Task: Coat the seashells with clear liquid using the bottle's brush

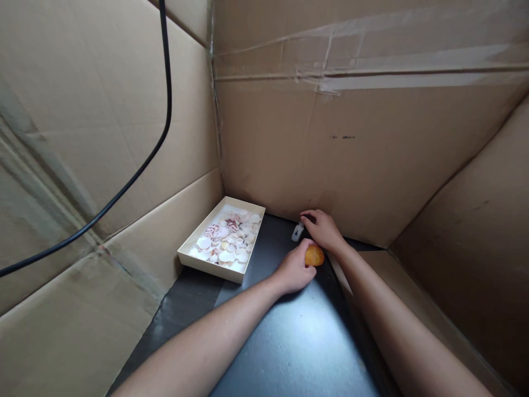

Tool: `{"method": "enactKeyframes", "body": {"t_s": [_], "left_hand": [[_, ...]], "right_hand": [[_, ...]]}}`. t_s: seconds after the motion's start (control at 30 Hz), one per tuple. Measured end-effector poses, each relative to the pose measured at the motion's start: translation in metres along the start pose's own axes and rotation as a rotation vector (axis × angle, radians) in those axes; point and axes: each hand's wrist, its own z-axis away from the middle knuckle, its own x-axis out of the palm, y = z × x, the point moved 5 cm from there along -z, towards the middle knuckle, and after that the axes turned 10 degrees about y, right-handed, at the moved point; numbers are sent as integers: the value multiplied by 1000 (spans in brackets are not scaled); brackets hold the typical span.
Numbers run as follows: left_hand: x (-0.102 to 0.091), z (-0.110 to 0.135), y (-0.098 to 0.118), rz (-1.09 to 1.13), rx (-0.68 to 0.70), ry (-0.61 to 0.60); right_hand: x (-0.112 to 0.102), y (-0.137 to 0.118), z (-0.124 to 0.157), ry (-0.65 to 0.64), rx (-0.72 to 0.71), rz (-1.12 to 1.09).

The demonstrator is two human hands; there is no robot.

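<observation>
My left hand (295, 269) is closed around the edge of an orange, rounded shell (314, 256), low over the dark tabletop. Just beyond it, my right hand (322, 227) has its thumb and fingers brought together at the upper end of a small translucent plastic piece (297, 232) with a dark mark on it. What exactly this piece is, I cannot make out. To the left of both hands, a shallow cream box (212, 268) holds many white, pinkish and purple-patterned seashells (227, 242).
Cardboard walls (330, 154) enclose the dark table (285, 342) at the back and on both sides. A black cable (167, 82) hangs in front of the left wall. A cardboard flap (384, 275) lies along the right side under my right forearm.
</observation>
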Motion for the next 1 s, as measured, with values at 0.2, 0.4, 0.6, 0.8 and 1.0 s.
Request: {"method": "enactKeyframes", "body": {"t_s": [0.2,0.4,0.6,0.8,1.0], "left_hand": [[1,0,-2,1,6,6],[1,0,-3,-1,4,-3],[2,0,-5,4,-16,-4],[1,0,-3,25,-30,-1],[1,1,-2,46,-42,-12]], "right_hand": [[-1,-7,1,-38,1,-15],[-2,-9,1,-29,-16,-18],[-1,-13,2,-13,-126,6],[0,-15,3,-29,-204,27],[-2,-15,4,12,-207,42]]}}
